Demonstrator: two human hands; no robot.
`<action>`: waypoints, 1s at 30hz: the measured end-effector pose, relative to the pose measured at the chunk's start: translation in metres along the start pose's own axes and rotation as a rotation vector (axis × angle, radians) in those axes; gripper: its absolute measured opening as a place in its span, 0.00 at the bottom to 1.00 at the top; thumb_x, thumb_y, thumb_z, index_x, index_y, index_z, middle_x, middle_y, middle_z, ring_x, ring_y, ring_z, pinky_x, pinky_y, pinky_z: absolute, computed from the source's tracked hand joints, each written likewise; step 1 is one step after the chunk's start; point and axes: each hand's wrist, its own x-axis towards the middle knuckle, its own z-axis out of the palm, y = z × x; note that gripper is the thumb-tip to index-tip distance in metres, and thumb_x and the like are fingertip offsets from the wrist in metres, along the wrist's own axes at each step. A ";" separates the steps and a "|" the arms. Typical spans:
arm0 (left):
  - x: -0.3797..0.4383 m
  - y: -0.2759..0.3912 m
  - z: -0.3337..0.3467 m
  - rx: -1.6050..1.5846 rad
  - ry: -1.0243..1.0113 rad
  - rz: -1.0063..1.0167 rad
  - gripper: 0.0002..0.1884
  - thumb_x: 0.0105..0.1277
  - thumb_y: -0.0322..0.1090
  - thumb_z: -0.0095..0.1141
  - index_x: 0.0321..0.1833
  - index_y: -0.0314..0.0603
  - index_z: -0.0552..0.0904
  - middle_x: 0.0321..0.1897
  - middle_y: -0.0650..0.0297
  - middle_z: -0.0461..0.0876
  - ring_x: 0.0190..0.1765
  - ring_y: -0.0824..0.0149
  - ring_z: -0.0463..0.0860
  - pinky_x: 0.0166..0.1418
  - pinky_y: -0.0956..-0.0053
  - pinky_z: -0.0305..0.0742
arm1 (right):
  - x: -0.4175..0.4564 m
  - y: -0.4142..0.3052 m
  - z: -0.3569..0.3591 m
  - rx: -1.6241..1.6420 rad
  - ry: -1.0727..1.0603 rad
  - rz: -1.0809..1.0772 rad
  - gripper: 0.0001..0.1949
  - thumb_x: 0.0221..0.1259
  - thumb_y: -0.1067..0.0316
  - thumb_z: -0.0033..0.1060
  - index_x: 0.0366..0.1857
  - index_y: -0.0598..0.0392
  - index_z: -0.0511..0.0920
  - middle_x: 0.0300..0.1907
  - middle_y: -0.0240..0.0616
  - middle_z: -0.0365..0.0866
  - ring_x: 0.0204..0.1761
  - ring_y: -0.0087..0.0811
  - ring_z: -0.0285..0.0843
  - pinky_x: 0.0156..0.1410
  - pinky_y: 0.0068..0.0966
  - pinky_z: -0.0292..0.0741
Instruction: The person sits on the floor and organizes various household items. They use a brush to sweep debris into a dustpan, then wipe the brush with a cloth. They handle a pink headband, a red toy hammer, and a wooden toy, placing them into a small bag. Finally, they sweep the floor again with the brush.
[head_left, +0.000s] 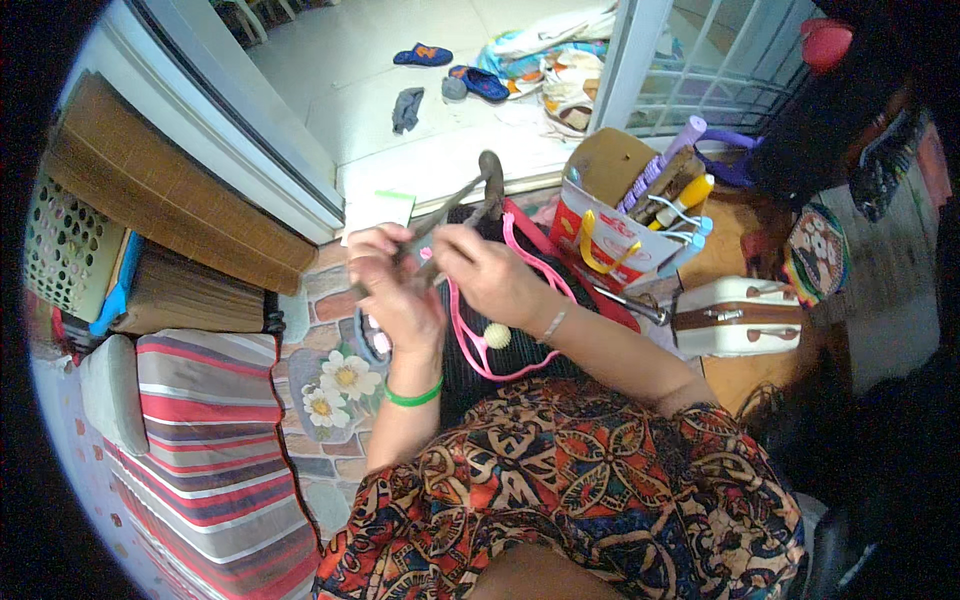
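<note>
Before my chest, both hands work close together on a thin grey-brown strand, blurred where it runs between my fingers. My left hand, with a green band on its wrist, pinches one part of it. The fingers of my right hand are closed on another part, just to the right. Beyond my hands the strand leads to a thicker, bent grey-brown piece; its material is hard to tell. Over my dark lap lies a looped pink band, with a pale yellow textured ball beside its lower part.
To the right stand a carton holding tubes and handles and a small white case with brown trim. A striped-covered seat is at left. Slippers and heaped cloth lie past the doorway.
</note>
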 end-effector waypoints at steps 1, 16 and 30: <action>-0.011 -0.011 -0.006 0.026 -0.019 -0.076 0.26 0.76 0.60 0.40 0.28 0.46 0.60 0.35 0.63 0.69 0.44 0.63 0.72 0.57 0.65 0.67 | -0.005 0.002 0.012 -0.013 -0.005 -0.013 0.12 0.56 0.81 0.54 0.44 0.60 0.75 0.48 0.48 0.73 0.42 0.48 0.82 0.45 0.34 0.81; -0.112 -0.045 -0.062 0.480 -0.384 -0.365 0.09 0.68 0.36 0.50 0.37 0.37 0.70 0.62 0.50 0.65 0.66 0.57 0.64 0.74 0.64 0.52 | -0.091 0.020 0.041 -0.091 -0.303 0.353 0.17 0.59 0.70 0.58 0.53 0.53 0.74 0.42 0.45 0.72 0.39 0.52 0.79 0.40 0.42 0.78; -0.085 -0.043 -0.092 -0.509 -0.052 -1.650 0.29 0.75 0.62 0.39 0.61 0.45 0.74 0.53 0.55 0.82 0.50 0.54 0.84 0.56 0.51 0.78 | -0.075 0.037 0.055 0.064 -0.359 0.231 0.15 0.57 0.72 0.55 0.49 0.56 0.79 0.43 0.44 0.74 0.46 0.45 0.75 0.52 0.38 0.72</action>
